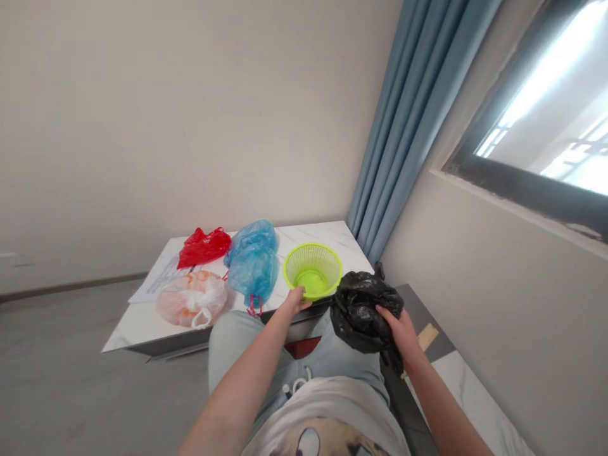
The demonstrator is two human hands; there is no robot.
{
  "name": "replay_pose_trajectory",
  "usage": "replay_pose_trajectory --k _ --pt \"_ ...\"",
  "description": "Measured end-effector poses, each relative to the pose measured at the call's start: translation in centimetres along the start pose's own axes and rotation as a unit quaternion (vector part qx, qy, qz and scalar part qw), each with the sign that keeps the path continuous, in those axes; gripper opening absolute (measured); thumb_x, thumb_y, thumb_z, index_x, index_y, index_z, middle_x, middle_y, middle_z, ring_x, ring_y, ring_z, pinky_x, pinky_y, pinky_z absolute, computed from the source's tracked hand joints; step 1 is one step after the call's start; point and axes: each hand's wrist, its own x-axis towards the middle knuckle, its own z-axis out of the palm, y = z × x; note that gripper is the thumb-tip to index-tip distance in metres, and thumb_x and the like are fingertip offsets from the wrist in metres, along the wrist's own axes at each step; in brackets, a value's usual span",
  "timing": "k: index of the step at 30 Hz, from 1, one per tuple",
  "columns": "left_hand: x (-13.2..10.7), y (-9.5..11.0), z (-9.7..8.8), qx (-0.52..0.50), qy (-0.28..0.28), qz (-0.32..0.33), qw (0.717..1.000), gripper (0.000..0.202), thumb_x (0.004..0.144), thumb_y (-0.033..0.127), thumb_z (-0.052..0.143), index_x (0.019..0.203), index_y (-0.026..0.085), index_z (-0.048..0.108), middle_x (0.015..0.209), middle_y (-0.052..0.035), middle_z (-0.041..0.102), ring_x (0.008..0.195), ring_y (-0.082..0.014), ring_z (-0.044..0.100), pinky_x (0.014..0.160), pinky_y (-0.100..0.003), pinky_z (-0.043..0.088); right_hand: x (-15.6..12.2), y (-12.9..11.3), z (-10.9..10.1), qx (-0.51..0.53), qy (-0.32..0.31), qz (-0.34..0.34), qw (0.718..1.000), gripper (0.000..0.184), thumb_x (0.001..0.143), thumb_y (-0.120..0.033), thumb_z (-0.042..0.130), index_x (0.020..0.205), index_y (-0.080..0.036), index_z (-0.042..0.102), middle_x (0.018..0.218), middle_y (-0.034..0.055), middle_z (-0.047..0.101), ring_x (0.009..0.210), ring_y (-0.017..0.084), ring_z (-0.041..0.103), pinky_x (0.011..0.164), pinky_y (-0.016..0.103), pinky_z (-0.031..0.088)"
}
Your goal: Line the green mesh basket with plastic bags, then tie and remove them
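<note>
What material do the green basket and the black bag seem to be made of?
The lime-green basket looks like glossy moulded plastic, given its even lattice of small holes. The black bag seems thin plastic film: it crumples in soft, shiny folds.

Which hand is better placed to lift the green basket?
Left, likely: the left hand touches the rim of the green basket, while the right hand is clutching a black plastic bag.
</note>
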Motion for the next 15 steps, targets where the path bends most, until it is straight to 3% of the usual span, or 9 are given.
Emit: replay_pose_trajectory --k 2,5,10,15 --pt "-0.4 -0.8 0.4 -0.010 -0.014 0.006 1.000 0.032 0.089 0.013 0.054 0.121 0.006 0.054 0.102 -0.0108 0.067 0.089 -0.0196 0.065 0.076 -0.032 0.056 0.0 0.1 0.0 -0.011 0.006 -0.034 0.999 0.049 0.068 -0.048 0.075 0.104 -0.015 0.071 0.106 0.0110 0.074 0.103 0.031 0.067 0.096 0.047 0.050" --pt "-2.5 -1.8 0.5 -0.024 -0.042 0.035 0.998 0.041 0.079 0.005 0.053 0.119 0.011 0.055 0.097 -0.0082 0.070 0.085 -0.0187 0.067 0.074 -0.030 0.057 -0.2 -0.2 0.0 -0.034 0.012 -0.109 0.993 0.052 0.073 -0.044 0.072 0.116 -0.016 0.066 0.114 0.0115 0.071 0.109 0.029 0.064 0.100 0.048 0.047" --pt "-8.1 -3.6 -0.2 -0.003 -0.078 0.111 0.991 0.047 0.067 0.008 0.054 0.113 0.014 0.061 0.103 -0.0107 0.072 0.087 -0.0228 0.069 0.076 -0.034 0.057 -1.0 -0.5 0.8 -0.088 0.011 -0.212 0.973 0.055 0.082 -0.034 0.064 0.133 -0.019 0.053 0.130 0.0113 0.061 0.122 0.027 0.056 0.109 0.048 0.039" --pt "-13.2 -5.0 -0.8 0.046 -0.119 0.164 0.978 0.063 0.061 0.008 0.054 0.123 0.016 0.060 0.117 -0.0097 0.070 0.106 -0.0273 0.065 0.093 -0.040 0.052 -1.0 1.0 2.7 -0.156 -0.017 -0.266 0.951 0.064 0.086 -0.028 0.056 0.147 -0.021 0.038 0.148 0.0120 0.044 0.140 0.027 0.036 0.117 0.051 0.025"
